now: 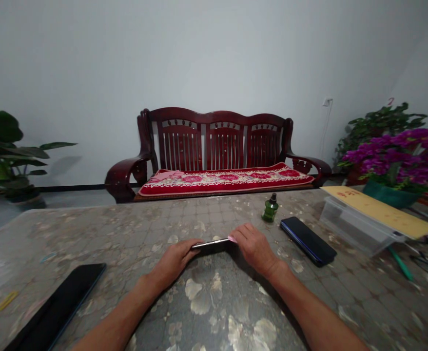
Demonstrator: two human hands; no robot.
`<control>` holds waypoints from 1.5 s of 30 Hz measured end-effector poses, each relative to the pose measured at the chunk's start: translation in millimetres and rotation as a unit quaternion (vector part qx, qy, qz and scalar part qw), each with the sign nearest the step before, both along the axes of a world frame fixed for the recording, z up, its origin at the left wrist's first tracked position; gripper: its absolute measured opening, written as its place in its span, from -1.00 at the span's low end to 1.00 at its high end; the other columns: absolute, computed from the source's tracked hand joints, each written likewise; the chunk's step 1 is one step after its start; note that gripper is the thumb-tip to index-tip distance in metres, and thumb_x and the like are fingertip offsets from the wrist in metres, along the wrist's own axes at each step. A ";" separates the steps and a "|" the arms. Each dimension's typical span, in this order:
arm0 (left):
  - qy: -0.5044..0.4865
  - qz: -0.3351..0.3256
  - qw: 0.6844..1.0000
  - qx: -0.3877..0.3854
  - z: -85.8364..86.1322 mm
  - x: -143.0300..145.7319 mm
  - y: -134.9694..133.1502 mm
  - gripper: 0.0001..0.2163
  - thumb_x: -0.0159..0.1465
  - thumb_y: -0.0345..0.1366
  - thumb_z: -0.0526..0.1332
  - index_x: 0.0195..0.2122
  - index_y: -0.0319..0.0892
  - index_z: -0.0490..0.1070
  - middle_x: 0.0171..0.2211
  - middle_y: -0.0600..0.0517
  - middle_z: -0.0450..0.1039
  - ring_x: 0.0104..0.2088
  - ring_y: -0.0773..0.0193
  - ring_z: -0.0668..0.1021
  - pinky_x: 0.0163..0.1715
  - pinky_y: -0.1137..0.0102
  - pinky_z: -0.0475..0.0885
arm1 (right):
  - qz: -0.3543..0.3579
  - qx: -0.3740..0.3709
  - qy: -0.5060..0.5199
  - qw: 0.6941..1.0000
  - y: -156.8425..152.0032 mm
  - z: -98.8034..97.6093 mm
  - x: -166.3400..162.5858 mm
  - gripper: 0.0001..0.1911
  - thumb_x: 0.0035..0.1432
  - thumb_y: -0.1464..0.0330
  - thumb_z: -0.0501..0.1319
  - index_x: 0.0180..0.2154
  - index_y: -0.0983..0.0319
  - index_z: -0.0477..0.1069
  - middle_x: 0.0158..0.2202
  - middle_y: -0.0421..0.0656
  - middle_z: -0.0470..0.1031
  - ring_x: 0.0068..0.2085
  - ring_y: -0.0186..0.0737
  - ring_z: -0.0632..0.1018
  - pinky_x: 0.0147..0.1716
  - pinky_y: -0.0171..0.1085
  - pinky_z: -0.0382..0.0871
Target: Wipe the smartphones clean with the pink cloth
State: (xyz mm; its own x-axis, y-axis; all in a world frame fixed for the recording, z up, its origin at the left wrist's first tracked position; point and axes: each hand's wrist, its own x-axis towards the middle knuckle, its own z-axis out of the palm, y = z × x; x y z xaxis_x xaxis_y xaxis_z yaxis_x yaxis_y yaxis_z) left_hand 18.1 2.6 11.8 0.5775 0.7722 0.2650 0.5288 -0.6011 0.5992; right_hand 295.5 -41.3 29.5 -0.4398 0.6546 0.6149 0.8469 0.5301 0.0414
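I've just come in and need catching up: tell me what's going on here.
A person holds a thin flat object over the table, left grip on one end, right grip on the other, with something pink at the right end. A black device lies to the left; a phone lies and a green bottle stands to the right.

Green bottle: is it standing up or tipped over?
Standing up. The green bottle has its dark top pointing upward, its base on the table.

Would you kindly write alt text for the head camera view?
A person's left hand and right hand hold a thin object, seen edge-on, at a patterned table. Dark devices flank them; beyond stand a green bottle and wooden sofa.
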 end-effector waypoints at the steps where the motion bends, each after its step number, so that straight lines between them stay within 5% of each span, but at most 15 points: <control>1: -0.005 0.008 1.000 0.008 1.0 -0.4 -0.9 -0.73 0.37 -0.20 0.07 -0.03 -0.04 0.51 -0.12 0.05 0.62 -0.12 0.17 0.63 -0.07 0.35 0.50 | 0.005 0.000 0.005 1.000 -1.3 1.3 -0.3 -0.79 0.39 0.41 0.09 -0.27 0.24 0.47 -0.33 -0.12 0.48 -0.25 -0.20 0.41 -0.23 -0.27 0.26; 10: -0.143 0.097 0.983 0.054 38.3 -0.1 -13.2 -0.74 0.27 -0.08 0.18 -0.17 -0.07 0.56 -0.18 0.03 0.64 -0.17 0.12 0.64 -0.08 0.30 0.51 | 0.041 0.023 0.118 0.992 -15.7 22.6 -5.8 -0.76 0.43 0.37 0.02 -0.19 0.23 0.44 -0.29 -0.10 0.51 -0.22 -0.18 0.44 -0.18 -0.22 0.31; 16: -0.305 0.176 0.935 -0.037 74.1 20.4 -15.8 -0.68 0.14 -0.03 0.31 -0.24 -0.19 0.53 -0.41 0.05 0.59 -0.44 0.20 0.61 -0.35 0.34 0.54 | 0.027 0.031 0.214 0.976 -24.1 38.7 -15.0 -0.79 0.41 0.40 0.01 -0.18 0.21 0.42 -0.27 -0.12 0.49 -0.22 -0.16 0.44 -0.19 -0.21 0.31; 19: -0.439 0.203 0.871 -0.090 78.3 51.8 -22.6 -0.53 0.11 0.04 0.38 -0.10 -0.21 0.48 -0.21 -0.04 0.58 -0.27 0.17 0.61 -0.28 0.36 0.52 | 0.007 0.051 0.234 0.971 -25.1 44.7 -20.4 -0.81 0.40 0.39 0.03 -0.19 0.22 0.42 -0.30 -0.12 0.49 -0.24 -0.15 0.44 -0.22 -0.20 0.31; 22: -0.584 0.198 0.757 -0.218 75.7 90.6 -38.0 -0.60 0.29 0.07 0.25 -0.03 -0.12 0.42 -0.10 -0.07 0.55 -0.09 0.18 0.59 -0.06 0.31 0.48 | -0.001 0.106 0.200 0.974 -28.0 51.4 -27.1 -0.80 0.40 0.42 0.04 -0.21 0.24 0.43 -0.31 -0.11 0.49 -0.25 -0.15 0.44 -0.22 -0.20 0.31; 26: -0.691 0.144 0.604 -0.370 79.7 122.2 -56.9 -0.60 0.48 0.00 -0.06 0.26 0.03 0.19 0.16 -0.12 0.41 0.01 0.14 0.58 -0.02 0.19 0.50 | 0.017 0.180 0.145 0.973 -37.2 58.9 -37.4 -0.83 0.38 0.47 0.06 -0.18 0.28 0.43 -0.33 -0.09 0.50 -0.28 -0.17 0.46 -0.24 -0.21 0.34; 30: -0.715 0.066 0.572 -0.396 85.8 122.4 -56.6 -0.46 0.45 0.10 -0.18 0.37 0.06 0.07 0.23 -0.11 0.36 0.03 0.12 0.57 0.03 0.24 0.48 | 0.024 0.217 0.126 0.968 -45.6 59.8 -48.4 -0.83 0.35 0.49 0.10 -0.09 0.32 0.43 -0.27 -0.04 0.54 -0.25 -0.16 0.48 -0.23 -0.20 0.40; 35: -0.687 -0.006 0.555 -0.468 80.6 111.6 -44.9 -0.16 0.34 0.29 -0.30 0.26 -0.29 0.31 0.07 -0.28 0.48 -0.09 0.03 0.61 -0.03 0.20 0.50 | 0.040 0.205 0.092 0.974 -51.4 48.8 -62.5 -0.73 0.35 0.49 0.10 0.04 0.36 0.42 -0.07 0.03 0.55 -0.10 -0.13 0.51 -0.08 -0.18 0.42; 40: -0.664 -0.061 0.530 -0.524 57.8 98.1 -37.5 -0.14 0.31 0.35 -0.20 0.21 -0.34 0.38 -0.08 -0.29 0.55 -0.20 0.04 0.62 -0.12 0.21 0.51 | 0.070 0.190 0.053 0.978 -52.1 30.1 -64.6 -0.68 0.39 0.44 0.03 0.07 0.33 0.43 0.02 0.00 0.53 0.00 -0.14 0.49 -0.06 -0.20 0.36; 45: -0.643 -0.092 0.482 -0.588 26.3 89.1 -30.7 -0.10 0.30 0.36 -0.18 0.23 -0.42 0.32 -0.09 -0.29 0.55 -0.14 0.05 0.61 -0.05 0.25 0.48 | 0.015 0.174 0.040 0.984 -40.1 16.0 -56.3 -0.68 0.42 0.38 0.02 0.05 0.27 0.46 0.03 -0.04 0.55 0.06 -0.08 0.45 -0.03 -0.17 0.28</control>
State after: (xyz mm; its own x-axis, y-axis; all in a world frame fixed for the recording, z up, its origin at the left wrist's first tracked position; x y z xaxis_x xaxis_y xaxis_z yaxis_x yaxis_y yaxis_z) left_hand 107.2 -28.1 38.0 0.6074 0.7919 -0.0634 -0.7313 0.5885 0.3448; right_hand 239.1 -81.4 45.5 -0.3976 0.3860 0.8324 0.8385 0.5212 0.1589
